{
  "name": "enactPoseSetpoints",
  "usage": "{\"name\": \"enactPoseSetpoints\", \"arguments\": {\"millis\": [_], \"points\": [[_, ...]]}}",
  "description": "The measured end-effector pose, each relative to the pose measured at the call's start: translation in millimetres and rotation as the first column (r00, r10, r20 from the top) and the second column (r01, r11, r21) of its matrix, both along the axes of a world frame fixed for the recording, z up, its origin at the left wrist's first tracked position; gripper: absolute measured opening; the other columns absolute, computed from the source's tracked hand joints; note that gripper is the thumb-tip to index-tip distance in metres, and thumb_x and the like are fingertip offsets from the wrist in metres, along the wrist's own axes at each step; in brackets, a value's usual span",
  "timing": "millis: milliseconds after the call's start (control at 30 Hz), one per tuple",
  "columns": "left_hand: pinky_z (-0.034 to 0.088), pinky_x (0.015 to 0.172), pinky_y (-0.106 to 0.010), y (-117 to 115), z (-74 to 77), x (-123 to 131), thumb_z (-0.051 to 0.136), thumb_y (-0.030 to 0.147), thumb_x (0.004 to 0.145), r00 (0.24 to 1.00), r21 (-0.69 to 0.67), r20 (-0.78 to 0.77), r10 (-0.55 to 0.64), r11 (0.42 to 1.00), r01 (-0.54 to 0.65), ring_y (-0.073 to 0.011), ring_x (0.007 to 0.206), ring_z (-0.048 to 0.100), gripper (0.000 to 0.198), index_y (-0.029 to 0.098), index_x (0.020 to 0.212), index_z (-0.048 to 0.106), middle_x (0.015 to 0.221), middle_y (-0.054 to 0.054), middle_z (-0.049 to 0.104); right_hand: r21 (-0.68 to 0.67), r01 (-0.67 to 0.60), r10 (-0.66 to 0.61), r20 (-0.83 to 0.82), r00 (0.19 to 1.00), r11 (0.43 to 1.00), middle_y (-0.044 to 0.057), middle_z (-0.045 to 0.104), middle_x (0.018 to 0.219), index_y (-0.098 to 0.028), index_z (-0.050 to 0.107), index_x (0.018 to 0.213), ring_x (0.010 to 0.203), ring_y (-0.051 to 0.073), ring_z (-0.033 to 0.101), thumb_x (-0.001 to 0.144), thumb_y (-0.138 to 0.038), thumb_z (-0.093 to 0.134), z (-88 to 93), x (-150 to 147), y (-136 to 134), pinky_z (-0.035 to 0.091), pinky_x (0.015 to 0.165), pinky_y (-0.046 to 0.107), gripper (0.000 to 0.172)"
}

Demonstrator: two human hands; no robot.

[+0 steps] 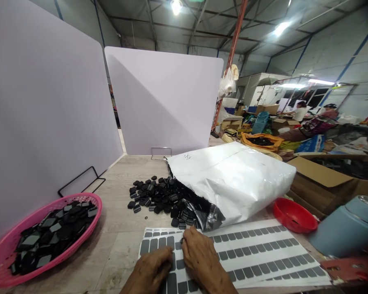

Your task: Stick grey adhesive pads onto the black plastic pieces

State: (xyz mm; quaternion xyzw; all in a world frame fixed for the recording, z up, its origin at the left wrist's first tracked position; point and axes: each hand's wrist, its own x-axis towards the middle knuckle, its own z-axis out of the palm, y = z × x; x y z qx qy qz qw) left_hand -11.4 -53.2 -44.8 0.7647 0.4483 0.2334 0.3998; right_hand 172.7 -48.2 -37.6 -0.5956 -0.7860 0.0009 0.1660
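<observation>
Both my hands rest on a white sheet (263, 253) printed with rows of grey rectangular stickers, at the table's near edge. My left hand (155, 269) lies curled on the sheet with its fingers pressed down. Fingers of my right hand (199, 255) are bunched together at the sheet's top rows, pinching at a sticker; what is between the fingertips is too small to see. Just beyond the hands lies a pile of small black plastic pieces (159, 198) spilling from a torn white bag (233, 179).
A pink basket (6, 249) with black pieces, some bearing grey stickers, stands at the left. A red bowl (294, 216) and a grey-blue container (349, 230) sit at the right. White partition boards (162, 106) close the back and left. Cardboard boxes and people are far right.
</observation>
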Motion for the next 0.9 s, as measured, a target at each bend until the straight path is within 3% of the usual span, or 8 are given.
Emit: {"name": "enactPoseSetpoints", "arguments": {"millis": [200, 467, 567, 733, 833, 900], "points": [[0.041, 0.075, -0.023, -1.0, 1.7, -1.4, 0.045, 0.028, 0.092, 0.997, 0.039, 0.053, -0.063, 0.997, 0.061, -0.0208, 0.083, 0.062, 0.023, 0.032, 0.094, 0.067, 0.091, -0.002, 0.07, -0.055, -0.02, 0.02, -0.002, 1.0, 0.998, 0.006, 0.067, 0.084, -0.019, 0.06, 0.087, 0.073, 0.022, 0.064, 0.081, -0.003, 0.046, 1.4, -16.3, 12.5, 0.043, 0.064, 0.03, 0.022], [0.042, 0.077, -0.021, -1.6, 2.5, 1.6, 0.042, 0.028, 0.094, 0.996, 0.036, 0.01, -0.091, 0.995, 0.09, -0.0193, 0.085, 0.064, 0.024, 0.032, 0.1, 0.065, 0.095, -0.001, 0.07, -0.14, -0.044, 0.033, -0.078, 0.996, 0.989, 0.01, 0.067, 0.09, -0.016, 0.061, 0.09, 0.08, 0.024, 0.064, 0.083, -0.006, 0.042, 4.4, -19.9, 13.5, 0.041, 0.07, 0.032, 0.023], [0.042, 0.076, -0.02, -1.4, 3.9, 3.4, 0.041, 0.024, 0.094, 0.995, 0.064, -0.007, -0.098, 0.993, 0.098, -0.0169, 0.084, 0.063, 0.023, 0.031, 0.1, 0.062, 0.094, 0.001, 0.069, -0.173, -0.063, 0.033, -0.17, 0.985, 0.983, 0.009, 0.066, 0.087, -0.016, 0.061, 0.086, 0.078, 0.023, 0.062, 0.082, -0.009, 0.043, 6.2, -18.9, 18.9, 0.04, 0.07, 0.031, 0.02], [0.036, 0.063, -0.019, -2.4, 0.9, 3.1, 0.045, 0.016, 0.086, 0.986, 0.118, -0.156, -0.059, 0.99, 0.078, -0.0126, 0.068, 0.056, 0.015, 0.023, 0.078, 0.056, 0.075, 0.003, 0.063, -0.24, -0.141, 0.023, -0.437, 0.899, 0.961, -0.002, 0.057, 0.066, -0.019, 0.054, 0.07, 0.065, 0.013, 0.055, 0.08, -0.017, 0.046, 15.9, -6.4, 25.1, 0.036, 0.059, 0.021, 0.013], [0.035, 0.06, -0.02, 1.9, 7.0, -3.6, 0.046, 0.019, 0.084, 0.989, 0.052, -0.143, 0.035, 0.998, -0.028, -0.0126, 0.064, 0.053, 0.01, 0.022, 0.078, 0.054, 0.067, 0.004, 0.058, -0.252, -0.198, 0.017, -0.576, 0.817, 0.947, -0.004, 0.048, 0.063, -0.02, 0.05, 0.07, 0.063, 0.011, 0.048, 0.084, -0.025, 0.042, 20.5, 9.9, 22.1, 0.035, 0.057, 0.019, 0.017], [0.036, 0.059, -0.021, 12.9, 13.7, -14.1, 0.041, 0.025, 0.087, 0.975, 0.051, -0.108, 0.196, 0.98, -0.192, -0.014, 0.063, 0.052, 0.012, 0.022, 0.08, 0.051, 0.064, 0.004, 0.055, -0.295, -0.216, -0.046, -0.681, 0.731, 0.931, -0.004, 0.043, 0.061, -0.02, 0.048, 0.068, 0.061, 0.012, 0.044, 0.082, -0.03, 0.044, 18.8, 21.9, 17.7, 0.034, 0.056, 0.02, 0.017]]}}
